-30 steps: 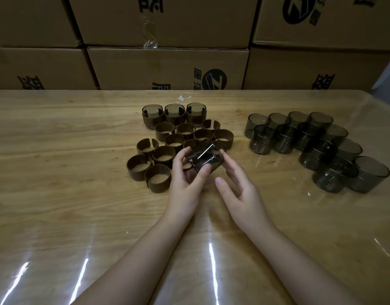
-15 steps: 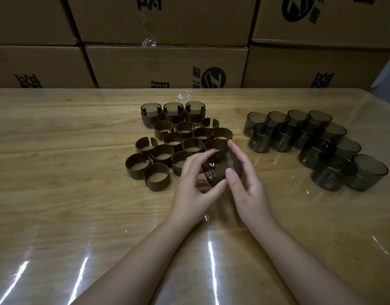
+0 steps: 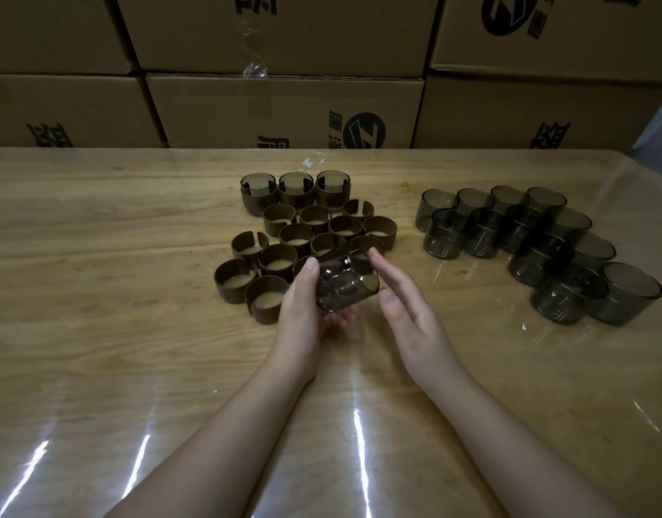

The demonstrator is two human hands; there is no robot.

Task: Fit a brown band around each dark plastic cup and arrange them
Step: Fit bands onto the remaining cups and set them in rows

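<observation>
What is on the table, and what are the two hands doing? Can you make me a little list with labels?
Left hand: holds one dark cup, tipped sideways, no band on it
Right hand: open, close beside the cup
Finished cups: three in a row at the back, each wearing a brown band
Loose bands: a bunch in the middle of the table
Bare cups: a bunch on the right side
Behind: cardboard boxes
</observation>
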